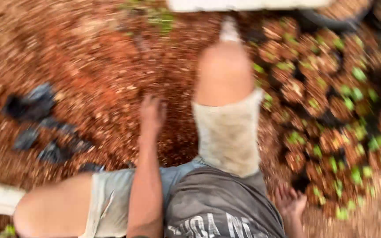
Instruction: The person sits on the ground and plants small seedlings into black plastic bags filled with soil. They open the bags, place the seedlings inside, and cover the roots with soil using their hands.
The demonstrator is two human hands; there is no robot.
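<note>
Here the left hand [151,113] hangs empty, fingers loose, over reddish soil [89,66]; the right hand [290,202], fingers spread, hovers beside seedling bags [331,110].

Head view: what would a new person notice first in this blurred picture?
First, the crowd of small soil-filled seedling bags with green sprouts, packed together on the right. Then the person's own bare leg stretched up the middle over reddish mulch-covered ground, with the left hand reaching out beside it and the right hand low near the bags. Some empty black bags lie scattered on the left.
</note>
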